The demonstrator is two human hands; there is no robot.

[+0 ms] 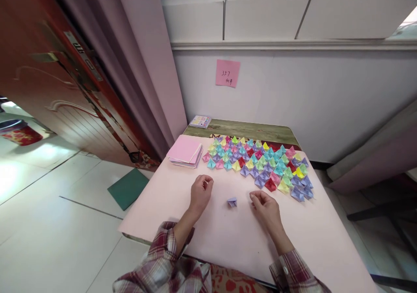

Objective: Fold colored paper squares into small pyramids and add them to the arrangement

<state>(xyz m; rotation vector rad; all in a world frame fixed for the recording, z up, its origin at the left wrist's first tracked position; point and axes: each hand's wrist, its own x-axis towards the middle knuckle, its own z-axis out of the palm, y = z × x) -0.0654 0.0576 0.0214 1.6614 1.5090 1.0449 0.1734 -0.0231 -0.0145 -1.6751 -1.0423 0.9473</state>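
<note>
A small folded purple paper piece (232,202) rests on the pink sheet between my two hands, touched by neither. To its left, my left hand (200,192) hovers at the sheet with loosely curled fingers and nothing visible in them. My right hand (266,207) is on the other side, its thumb and fingertips drawn together without any paper showing. Beyond my hands, many folded paper pieces (260,162) in purple, blue, green, yellow, pink and red stand close together in rows. A stack of square coloured paper (185,149) lies at the left, pink on top.
The pink sheet (224,236) covers most of the wooden table (260,130). A small printed pack (200,121) lies at the back left corner. A pink note (227,73) is stuck to the wall. Left of the table are a curtain, a door (65,75) and a green square (128,188) on the floor.
</note>
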